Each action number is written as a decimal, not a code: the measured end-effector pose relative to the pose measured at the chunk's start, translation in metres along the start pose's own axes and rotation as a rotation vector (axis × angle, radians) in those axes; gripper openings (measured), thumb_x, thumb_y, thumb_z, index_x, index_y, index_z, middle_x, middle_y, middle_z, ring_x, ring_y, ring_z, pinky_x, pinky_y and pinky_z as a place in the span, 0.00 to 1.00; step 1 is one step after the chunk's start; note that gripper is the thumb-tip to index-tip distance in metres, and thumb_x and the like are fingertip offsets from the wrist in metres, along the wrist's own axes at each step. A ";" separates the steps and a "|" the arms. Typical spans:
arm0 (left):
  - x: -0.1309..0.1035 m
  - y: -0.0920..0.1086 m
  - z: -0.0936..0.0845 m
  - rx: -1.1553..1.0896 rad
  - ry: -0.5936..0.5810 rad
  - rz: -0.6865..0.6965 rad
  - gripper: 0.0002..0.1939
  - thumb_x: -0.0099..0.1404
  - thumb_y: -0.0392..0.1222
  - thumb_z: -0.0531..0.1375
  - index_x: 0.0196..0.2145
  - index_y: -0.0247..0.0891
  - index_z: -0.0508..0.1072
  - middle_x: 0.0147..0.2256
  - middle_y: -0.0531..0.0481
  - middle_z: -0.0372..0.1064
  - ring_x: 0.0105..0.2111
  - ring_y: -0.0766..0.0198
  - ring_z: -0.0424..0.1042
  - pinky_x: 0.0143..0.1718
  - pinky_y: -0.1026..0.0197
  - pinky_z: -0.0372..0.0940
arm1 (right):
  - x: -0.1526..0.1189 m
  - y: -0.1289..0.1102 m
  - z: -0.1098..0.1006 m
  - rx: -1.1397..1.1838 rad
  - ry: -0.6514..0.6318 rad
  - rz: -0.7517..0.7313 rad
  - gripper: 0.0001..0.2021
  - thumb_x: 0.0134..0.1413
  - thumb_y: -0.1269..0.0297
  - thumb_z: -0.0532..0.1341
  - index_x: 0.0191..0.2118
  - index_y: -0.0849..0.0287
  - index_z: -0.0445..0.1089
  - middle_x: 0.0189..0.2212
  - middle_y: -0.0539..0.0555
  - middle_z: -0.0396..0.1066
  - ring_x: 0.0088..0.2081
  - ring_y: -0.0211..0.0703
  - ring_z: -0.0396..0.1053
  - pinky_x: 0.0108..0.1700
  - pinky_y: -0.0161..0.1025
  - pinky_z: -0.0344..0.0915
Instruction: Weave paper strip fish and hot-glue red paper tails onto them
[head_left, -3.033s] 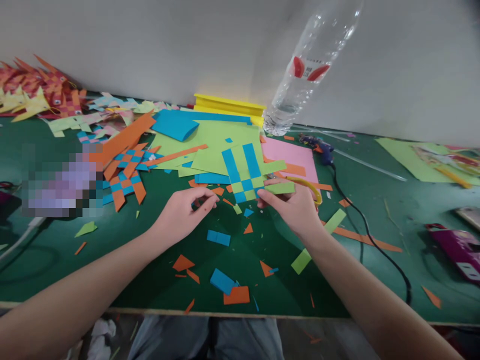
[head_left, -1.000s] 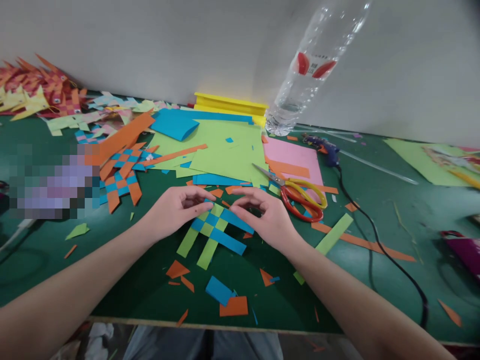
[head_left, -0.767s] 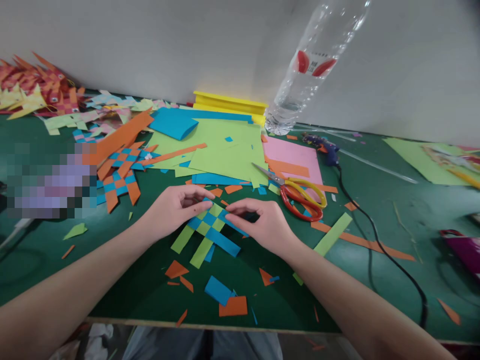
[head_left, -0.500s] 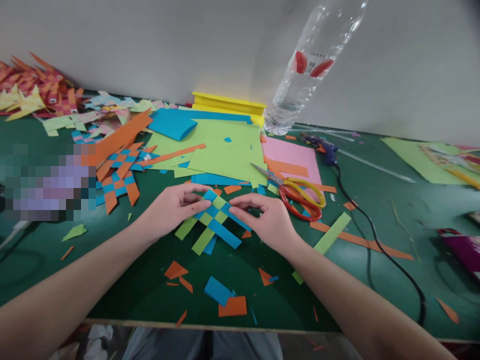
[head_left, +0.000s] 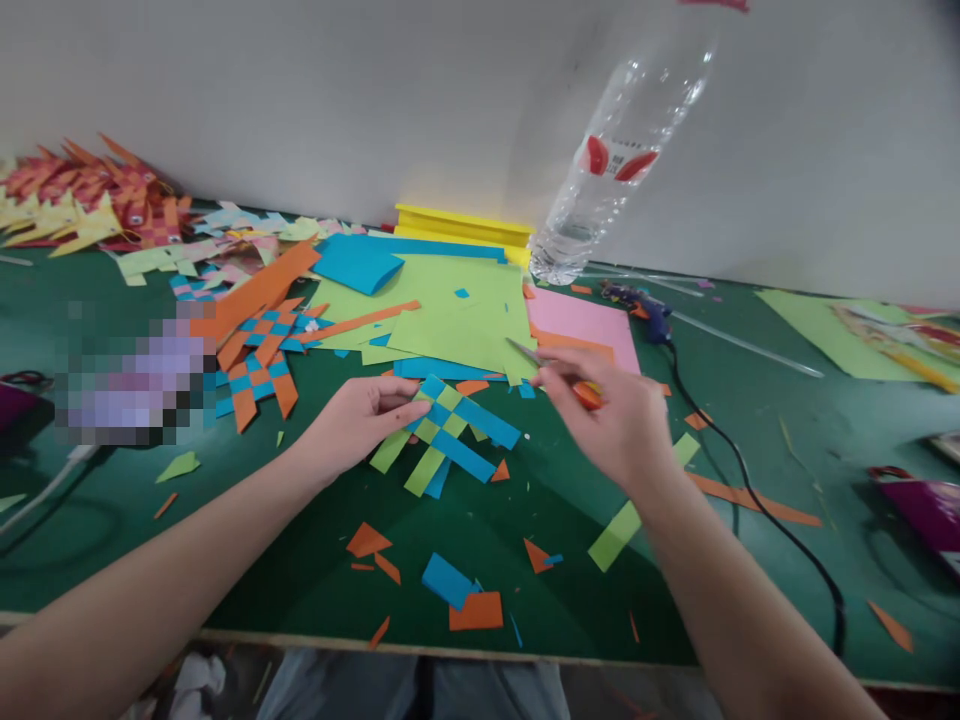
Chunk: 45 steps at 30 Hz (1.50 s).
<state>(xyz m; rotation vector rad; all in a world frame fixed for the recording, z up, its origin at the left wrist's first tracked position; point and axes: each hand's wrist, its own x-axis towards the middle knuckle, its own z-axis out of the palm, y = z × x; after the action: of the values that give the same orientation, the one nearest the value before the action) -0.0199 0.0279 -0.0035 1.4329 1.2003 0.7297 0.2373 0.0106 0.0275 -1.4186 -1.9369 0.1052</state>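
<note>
Between the thumb and fingers of my left hand (head_left: 367, 418) is the upper left corner of a woven blue and green paper piece (head_left: 442, 425), its loose strips spreading down and right. My right hand (head_left: 611, 410) is closed around the handles of the scissors (head_left: 587, 393), which it mostly covers. The metal blades point up and left, over the edge of the green paper sheets (head_left: 457, 320). A gap of bare tabletop lies between the woven piece and my right hand.
A tilted plastic bottle (head_left: 615, 165) stands by the wall. A glue gun (head_left: 649, 312) trails a black cable on the right. Woven orange and blue pieces (head_left: 259, 380) lie left, near a blurred phone-like object (head_left: 139, 375). Paper scraps (head_left: 476, 610) lie near the front edge.
My right hand has let go of the woven piece, moved right and up, and taken hold of the scissors. My left hand still holds the piece. The camera view has shifted slightly.
</note>
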 end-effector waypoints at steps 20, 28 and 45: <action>0.002 0.000 -0.008 -0.184 0.186 -0.021 0.26 0.58 0.47 0.66 0.54 0.42 0.69 0.40 0.47 0.76 0.35 0.60 0.76 0.40 0.59 0.72 | -0.012 0.087 0.001 -0.372 -0.135 0.224 0.11 0.53 0.57 0.55 0.38 0.57 0.66 0.38 0.59 0.71 0.39 0.51 0.69 0.40 0.48 0.66; 0.002 -0.002 -0.005 -0.242 0.177 -0.002 0.25 0.57 0.47 0.66 0.52 0.40 0.69 0.42 0.46 0.74 0.38 0.60 0.76 0.40 0.57 0.72 | -0.010 0.089 -0.019 -0.443 -0.339 0.287 0.22 0.51 0.45 0.57 0.39 0.59 0.72 0.36 0.60 0.73 0.33 0.50 0.71 0.32 0.45 0.65; 0.010 -0.008 -0.005 -0.327 0.276 -0.022 0.15 0.56 0.45 0.67 0.42 0.39 0.75 0.41 0.49 0.74 0.42 0.60 0.73 0.42 0.60 0.71 | -0.009 0.075 -0.022 -0.274 -0.175 0.332 0.21 0.44 0.53 0.64 0.44 0.57 0.68 0.43 0.60 0.70 0.41 0.54 0.71 0.39 0.48 0.69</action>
<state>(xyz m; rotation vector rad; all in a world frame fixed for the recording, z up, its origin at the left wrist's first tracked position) -0.0230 0.0383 -0.0114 1.0709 1.2348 1.0805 0.3108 0.0249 0.0048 -1.9658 -1.8895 0.1245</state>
